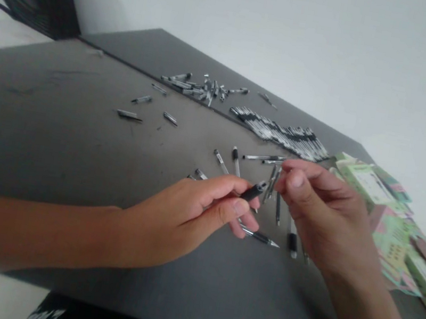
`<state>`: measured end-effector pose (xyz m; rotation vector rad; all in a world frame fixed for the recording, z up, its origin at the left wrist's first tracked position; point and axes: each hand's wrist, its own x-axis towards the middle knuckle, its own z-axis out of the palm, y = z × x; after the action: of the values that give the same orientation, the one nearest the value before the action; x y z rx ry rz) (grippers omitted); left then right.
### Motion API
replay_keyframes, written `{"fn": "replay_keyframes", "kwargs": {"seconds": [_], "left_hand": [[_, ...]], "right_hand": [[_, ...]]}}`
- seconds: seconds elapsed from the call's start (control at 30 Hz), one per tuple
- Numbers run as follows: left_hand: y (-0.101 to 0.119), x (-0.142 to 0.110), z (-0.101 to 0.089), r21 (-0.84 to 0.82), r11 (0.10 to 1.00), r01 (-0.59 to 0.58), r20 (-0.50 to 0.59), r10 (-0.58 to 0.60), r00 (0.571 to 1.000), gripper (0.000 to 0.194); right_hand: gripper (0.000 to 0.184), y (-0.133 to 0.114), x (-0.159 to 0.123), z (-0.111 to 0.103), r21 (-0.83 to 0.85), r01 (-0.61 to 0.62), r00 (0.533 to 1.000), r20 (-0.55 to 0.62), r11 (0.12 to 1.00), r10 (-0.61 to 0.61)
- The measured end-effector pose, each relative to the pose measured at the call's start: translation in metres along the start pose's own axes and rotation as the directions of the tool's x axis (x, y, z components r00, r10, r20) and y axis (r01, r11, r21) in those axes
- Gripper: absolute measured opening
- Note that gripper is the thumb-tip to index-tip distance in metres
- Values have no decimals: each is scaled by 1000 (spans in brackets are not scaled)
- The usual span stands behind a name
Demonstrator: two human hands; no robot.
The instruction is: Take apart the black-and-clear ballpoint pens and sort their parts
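Grey tabletop (pixel 87 161) below all fingers. Well left of the left fingers (pixel 223 211): scattered pens (pixel 130 115); beyond them, a loose pen heap (pixel 193 90). Left hand (pixel 185 206): thumb and forefinger closed around a dark pen piece (pixel 252 191), exposed end directed toward the right fingertips (pixel 297 178). Past the gap between left and right fingers: a pen row (pixel 281 134). Right hand (pixel 333 216): thumb and forefinger curled together, apart from the piece; cannot tell whether gripping anything. Right of the right fingers: green cartons (pixel 389 241). Apparent step: handling one pen piece between both hands. Next move, by judgement: steady left pinch, right fingertips aligned with the exposed end.
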<state>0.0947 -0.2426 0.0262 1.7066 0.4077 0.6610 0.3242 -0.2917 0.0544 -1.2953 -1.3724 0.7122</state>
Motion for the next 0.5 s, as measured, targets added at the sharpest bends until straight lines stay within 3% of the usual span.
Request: {"fn": "replay_keyframes", "kwargs": {"seconds": [0.2,0.5], "left_hand": [[1,0,0,-22,999,24,-13,-25,1000,26],[0,1,-2,-5,998,65,-23,-65,998,20]], "right_hand": [[20,-11,-4,5,-69,70,983,174,995,-57],[14,-15,-12,15,-152,125,990,80,980,-114]]}}
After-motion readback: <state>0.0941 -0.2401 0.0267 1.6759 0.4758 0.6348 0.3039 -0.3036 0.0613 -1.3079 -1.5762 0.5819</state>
